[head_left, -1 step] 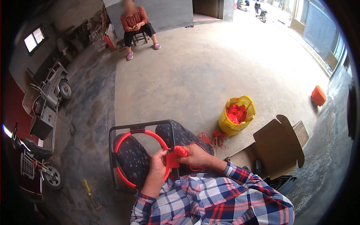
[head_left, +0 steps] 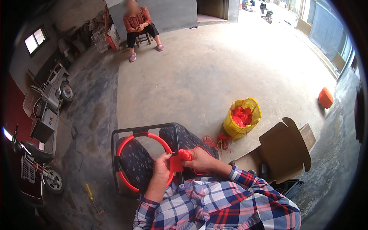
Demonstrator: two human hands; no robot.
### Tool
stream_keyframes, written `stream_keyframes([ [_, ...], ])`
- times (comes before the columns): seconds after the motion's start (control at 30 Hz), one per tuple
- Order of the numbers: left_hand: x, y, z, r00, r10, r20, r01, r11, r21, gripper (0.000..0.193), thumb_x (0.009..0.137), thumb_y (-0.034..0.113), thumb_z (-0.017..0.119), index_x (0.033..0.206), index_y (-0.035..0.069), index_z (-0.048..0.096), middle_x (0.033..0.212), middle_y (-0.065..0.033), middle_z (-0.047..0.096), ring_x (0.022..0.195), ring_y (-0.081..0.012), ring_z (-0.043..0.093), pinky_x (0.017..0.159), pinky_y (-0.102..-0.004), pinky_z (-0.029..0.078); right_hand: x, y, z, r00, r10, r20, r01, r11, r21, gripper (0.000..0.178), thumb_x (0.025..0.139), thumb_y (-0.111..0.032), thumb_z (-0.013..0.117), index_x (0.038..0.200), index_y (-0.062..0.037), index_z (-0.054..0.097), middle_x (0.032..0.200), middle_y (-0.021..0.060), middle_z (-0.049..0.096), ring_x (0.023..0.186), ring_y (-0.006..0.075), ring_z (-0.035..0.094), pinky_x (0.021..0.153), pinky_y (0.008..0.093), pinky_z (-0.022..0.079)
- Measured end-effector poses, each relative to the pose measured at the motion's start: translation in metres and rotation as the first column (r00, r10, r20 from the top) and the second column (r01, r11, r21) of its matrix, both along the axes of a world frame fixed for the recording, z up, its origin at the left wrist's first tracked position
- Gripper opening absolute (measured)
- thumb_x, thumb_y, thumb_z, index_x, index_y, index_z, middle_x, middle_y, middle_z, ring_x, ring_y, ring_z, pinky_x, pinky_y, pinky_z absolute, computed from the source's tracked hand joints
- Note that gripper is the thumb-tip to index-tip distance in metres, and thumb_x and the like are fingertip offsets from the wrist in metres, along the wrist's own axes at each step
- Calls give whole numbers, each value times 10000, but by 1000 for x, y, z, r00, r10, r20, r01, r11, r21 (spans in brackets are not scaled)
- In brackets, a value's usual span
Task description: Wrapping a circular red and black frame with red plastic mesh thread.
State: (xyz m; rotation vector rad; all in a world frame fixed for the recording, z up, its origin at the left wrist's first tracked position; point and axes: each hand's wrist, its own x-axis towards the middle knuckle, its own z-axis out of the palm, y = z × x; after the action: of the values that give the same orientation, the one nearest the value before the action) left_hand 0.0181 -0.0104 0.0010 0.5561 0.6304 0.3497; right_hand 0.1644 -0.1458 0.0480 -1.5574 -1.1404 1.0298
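Across my lap lies a black square frame [head_left: 145, 128] with a red ring [head_left: 120, 149] inside it. My left hand [head_left: 162, 164] is closed on the right side of the ring, fingers partly hidden behind it. Just right of that, a flat red plate [head_left: 176, 164] sits by the frame's right bar. My right hand [head_left: 201, 159] wraps round a small red bundle [head_left: 184, 155], which looks like wound cord or strip. Its exact material is hard to make out. A thin red strand runs near my right wrist.
To the right stands a yellow bag [head_left: 239, 130] with red material in it. Nearer is an open cardboard box [head_left: 285, 149]. A yellow-handled screwdriver [head_left: 89, 190] lies on the left floor, near parked vehicles [head_left: 48, 122]. Another person [head_left: 138, 25] sits far off.
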Motion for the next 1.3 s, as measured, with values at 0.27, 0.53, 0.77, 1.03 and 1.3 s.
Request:
stream_keyframes([
  [0.27,1,0,-1,1000,9,8,-9,1000,5,209,855,113,496,1022,25,586,983,-104,654,931,-243,630,888,-391,483,0,0,-1,1000,-3,14,3,1000,-1,141,796,-111,677,869,-8,615,671,89,608,617,130,545,662,307,471],
  [0.53,-1,0,-4,999,25,-37,-25,1000,7,205,845,119,502,994,17,599,944,-102,665,903,-243,637,875,-381,486,0,-1,-5,1000,-10,13,10,999,32,135,793,-108,677,856,-6,617,670,93,611,615,133,548,663,307,473],
  [0.77,1,0,-3,999,35,-1,-35,999,3,201,848,121,506,998,21,594,947,-104,662,902,-244,635,877,-386,485,0,-1,-1,1000,-12,29,12,1000,14,143,781,-99,683,860,1,617,681,100,623,621,132,559,665,305,478],
  [1.03,0,3,-11,1000,30,3,-30,999,11,197,850,111,507,1009,27,589,959,-102,660,910,-243,636,880,-387,486,-1,0,-4,1000,-16,-14,16,999,30,110,792,-77,680,848,-4,620,669,42,623,622,86,528,656,286,473],
  [1.3,-1,1,-9,999,32,2,-32,999,4,196,849,110,500,999,22,591,967,-105,662,908,-242,639,878,-387,489,-2,-1,-4,1000,-10,-3,11,1000,13,123,795,-98,679,857,-10,620,668,61,614,616,93,527,655,289,473],
])
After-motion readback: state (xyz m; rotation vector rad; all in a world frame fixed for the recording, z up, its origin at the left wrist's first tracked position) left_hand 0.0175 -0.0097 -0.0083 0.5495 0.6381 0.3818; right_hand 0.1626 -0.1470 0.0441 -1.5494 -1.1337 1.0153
